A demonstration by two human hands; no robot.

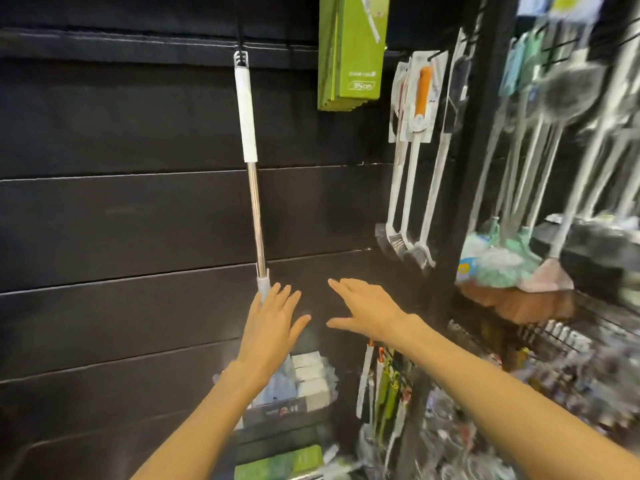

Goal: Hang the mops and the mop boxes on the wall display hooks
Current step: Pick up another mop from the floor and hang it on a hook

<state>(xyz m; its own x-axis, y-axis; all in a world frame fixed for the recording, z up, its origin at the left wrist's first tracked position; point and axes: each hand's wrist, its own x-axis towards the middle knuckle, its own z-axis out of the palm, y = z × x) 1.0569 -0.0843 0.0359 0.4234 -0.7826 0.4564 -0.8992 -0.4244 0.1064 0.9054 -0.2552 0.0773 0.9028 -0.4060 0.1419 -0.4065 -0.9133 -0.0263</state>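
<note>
Head view looks down two bare forearms toward a dark slatted wall [121,220]. One mop [254,202] hangs from a black hook [239,26] near the top of the wall, its white grip uppermost, a shiny metal pole below it, and a pale blue collar low down. The left hand [272,327] is spread flat with straight fingers, its fingertips [273,289] right at that collar; whether they touch it cannot be told. The mop's head [304,379], with white and grey pads in packaging, sits below the left wrist. The right hand [367,311] is also released, fingers straight and thumb out, just beside the left and apart from the pole, grasping nothing. A narrow strip of bare wall shows between the two hands. Green mop boxes [349,50] hang in a stack at the top, right of the pole, with open wall beneath them. Further right, carded brushes [415,133] hang against a black upright post [481,133], which bounds the bare wall on that side. Wide open wall lies left of the pole. Beyond the post, more mops [519,244] crowd together, blurred.
</note>
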